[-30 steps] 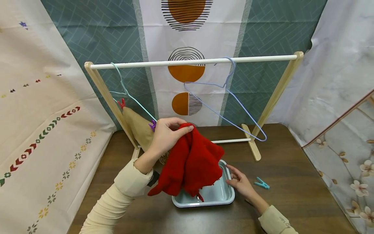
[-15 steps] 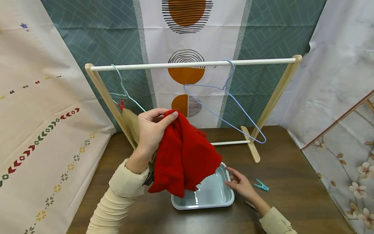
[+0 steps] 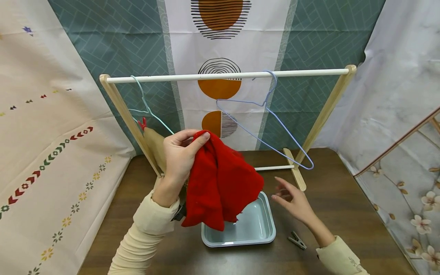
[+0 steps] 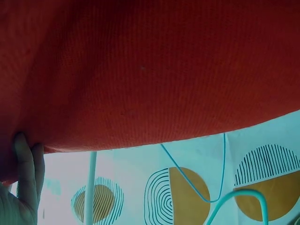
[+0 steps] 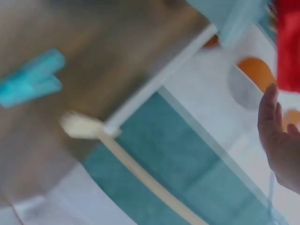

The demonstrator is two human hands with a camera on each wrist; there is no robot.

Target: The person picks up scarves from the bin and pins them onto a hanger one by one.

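My left hand [image 3: 180,152] pinches a red cloth [image 3: 223,179] by its top edge between thumb and fingers. The cloth hangs in folds over the back left of a pale blue tray [image 3: 266,236], its lower edge ragged. In the left wrist view the ribbed cloth [image 4: 154,70] fills the upper part, with the hand [image 4: 26,183] at lower left. To the right of the tray my right hand [image 3: 292,198] is raised, fingers loosely bent and holding nothing. The right wrist view shows that hand [image 5: 281,140] just apart from the cloth [image 5: 288,47].
A drying rack with a white rail [image 3: 223,75] stands behind. From it hang a bare lavender hanger [image 3: 288,130] and a mint hanger [image 3: 151,110] carrying a tan cloth [image 3: 154,147] under a red clothespin [image 3: 142,123]. Two more clothespins, grey [image 3: 297,240] and turquoise [image 5: 33,77], lie on the table.
My right hand has let go of the tray's right rim and moved up and right. The left hand has brought the red cloth left and up, off the tray.
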